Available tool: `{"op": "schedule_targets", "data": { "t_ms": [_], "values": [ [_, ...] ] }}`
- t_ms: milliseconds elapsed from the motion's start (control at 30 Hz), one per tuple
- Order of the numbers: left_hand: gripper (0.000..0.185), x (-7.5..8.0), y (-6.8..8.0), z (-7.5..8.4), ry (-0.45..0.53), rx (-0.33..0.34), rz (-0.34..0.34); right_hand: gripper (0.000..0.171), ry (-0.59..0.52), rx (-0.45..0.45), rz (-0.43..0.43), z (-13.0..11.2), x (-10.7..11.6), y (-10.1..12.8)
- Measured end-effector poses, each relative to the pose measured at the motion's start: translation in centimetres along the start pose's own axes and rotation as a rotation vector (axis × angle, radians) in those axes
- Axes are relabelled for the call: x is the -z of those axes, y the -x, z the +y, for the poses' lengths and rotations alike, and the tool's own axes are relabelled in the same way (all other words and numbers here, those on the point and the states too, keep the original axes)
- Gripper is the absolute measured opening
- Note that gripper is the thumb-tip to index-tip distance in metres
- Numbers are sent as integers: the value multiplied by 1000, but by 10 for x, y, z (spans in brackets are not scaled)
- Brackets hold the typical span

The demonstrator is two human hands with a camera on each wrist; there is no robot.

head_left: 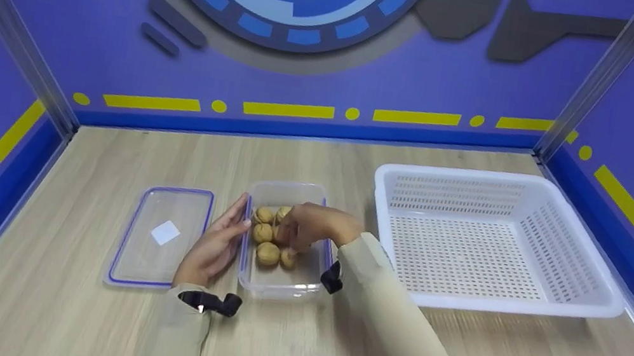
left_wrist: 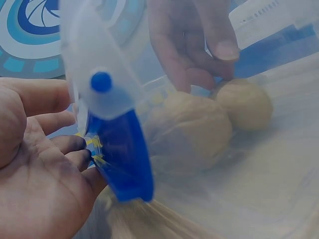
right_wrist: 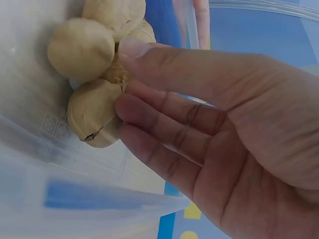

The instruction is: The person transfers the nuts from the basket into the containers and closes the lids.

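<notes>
A clear plastic container (head_left: 279, 291) with blue side edges stands on the table, holding several walnuts (head_left: 268, 254). My left hand (head_left: 215, 246) is against its left side, thumb at the rim. In the left wrist view, the left fingers (left_wrist: 65, 142) extend behind a blue-edged latch (left_wrist: 127, 154). My right hand (head_left: 309, 225) reaches down inside the container over the walnuts. In the right wrist view, its thumb and extended fingers lie right at a cluster of walnuts (right_wrist: 94, 114), spread a little apart. Part of the cluster is hidden behind that hand.
A lid (head_left: 139, 261) with a blue seal and a white square label lies flat left of the container. To the right stands a white perforated basket (head_left: 471, 255). Blue panels (head_left: 305, 92) enclose the table (head_left: 256, 348) at the back and sides.
</notes>
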State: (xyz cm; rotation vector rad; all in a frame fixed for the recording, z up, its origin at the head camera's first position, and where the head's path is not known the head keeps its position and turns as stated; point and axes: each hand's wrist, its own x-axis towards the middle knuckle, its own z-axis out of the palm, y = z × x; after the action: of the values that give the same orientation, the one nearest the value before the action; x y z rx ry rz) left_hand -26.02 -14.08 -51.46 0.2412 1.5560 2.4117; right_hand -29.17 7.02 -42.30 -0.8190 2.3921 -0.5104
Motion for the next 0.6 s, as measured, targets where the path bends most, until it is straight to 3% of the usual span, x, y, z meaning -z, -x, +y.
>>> {"op": "schedule_targets", "data": {
  "t_ms": [600],
  "values": [
    [68, -1, 0, 0, 3, 13, 14, 36, -11, 14, 21, 0, 2, 0]
  ]
}}
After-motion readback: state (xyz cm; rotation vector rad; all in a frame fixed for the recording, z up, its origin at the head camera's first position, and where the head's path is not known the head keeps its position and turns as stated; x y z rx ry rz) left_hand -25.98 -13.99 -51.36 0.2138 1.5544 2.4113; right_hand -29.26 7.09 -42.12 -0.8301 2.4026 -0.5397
